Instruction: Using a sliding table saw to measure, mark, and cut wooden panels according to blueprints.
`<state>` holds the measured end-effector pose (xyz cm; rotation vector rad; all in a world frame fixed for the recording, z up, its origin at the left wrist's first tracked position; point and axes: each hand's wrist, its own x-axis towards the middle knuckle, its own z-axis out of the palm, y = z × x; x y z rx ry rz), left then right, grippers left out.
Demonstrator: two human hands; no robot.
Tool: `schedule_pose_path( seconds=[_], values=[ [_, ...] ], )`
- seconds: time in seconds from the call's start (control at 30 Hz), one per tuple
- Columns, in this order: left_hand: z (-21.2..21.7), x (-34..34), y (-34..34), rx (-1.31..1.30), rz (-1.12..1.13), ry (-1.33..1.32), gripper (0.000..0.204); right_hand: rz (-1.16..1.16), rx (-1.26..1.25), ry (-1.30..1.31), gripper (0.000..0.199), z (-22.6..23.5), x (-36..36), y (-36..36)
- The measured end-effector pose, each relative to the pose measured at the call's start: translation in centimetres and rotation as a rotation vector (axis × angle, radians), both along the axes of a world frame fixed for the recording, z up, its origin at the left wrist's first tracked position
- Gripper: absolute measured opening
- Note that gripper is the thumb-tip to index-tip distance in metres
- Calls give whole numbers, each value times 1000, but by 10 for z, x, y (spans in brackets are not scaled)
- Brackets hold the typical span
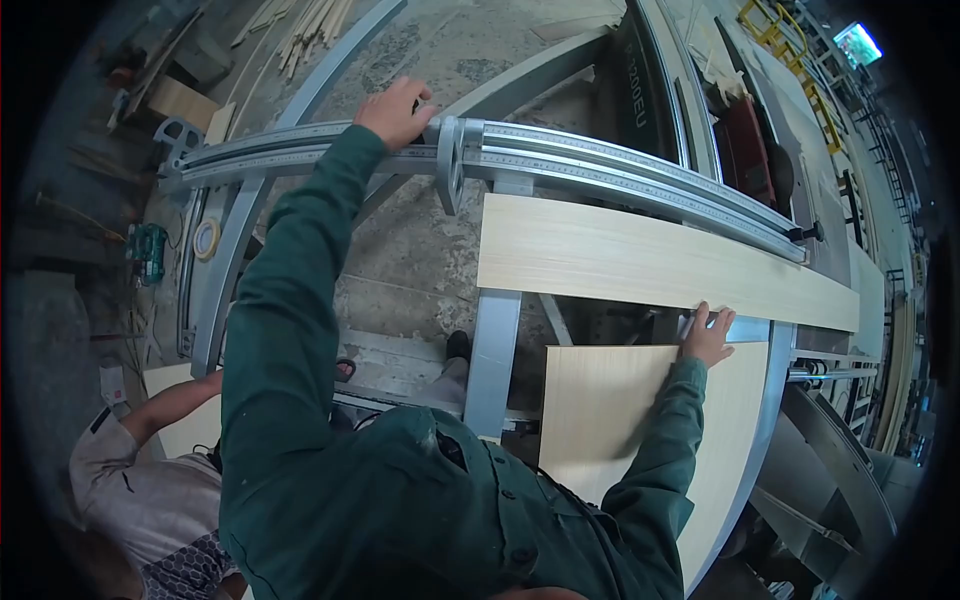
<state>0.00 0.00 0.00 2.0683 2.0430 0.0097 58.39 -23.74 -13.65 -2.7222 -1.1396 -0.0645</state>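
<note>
Seen from above, a person in a green long-sleeved shirt [400, 490] leans over a metal frame [492, 350] in a workshop. The left hand [395, 110] rests over a ruled metal rail [620, 165], fingers curled beside an upright metal stop [452, 165]; whether it grips the rail, the stop or a knob, I cannot tell. The right hand [710, 335] is unclenched, fingers spread, fingertips at the near edge of a narrow pale board [640, 250]. That touch seems meant to steady the board rather than lift it.

The narrow board lies across the frame, just on the near side of the rail and roughly along it, probably so the rail can guide it (whether the two touch is unclear). Its left end sits near the stop. A wide pale board [600, 385] lies nearer the body, partly under the right forearm, apparently borne by the frame.

Counted: two hands at work, two pale boards within reach, one ruled rail, one roll of tape [206, 240] and one green tool [148, 253] at left, and one co-worker [150, 490] at lower left. The thin wood strips [312, 35] beyond overlap too much to count.
</note>
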Motion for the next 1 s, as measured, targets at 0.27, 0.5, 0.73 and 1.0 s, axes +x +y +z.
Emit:
schedule_pose_path(
  seconds=[0.27,0.5,0.73,1.0],
  values=[
    [-20,1,-12,368,77,-319,56,-5,0,-17,73,-5,-1,2],
    [-59,-66,17,35,-272,-188,61,-25,9,-18,74,1,11,12],
    [-92,-74,30,154,-308,-484,47,-7,-7,-64,74,-3,20,23],
    [-100,-53,34,269,-283,-404,41,-10,-9,-38,75,-6,18,28]
  ],
)
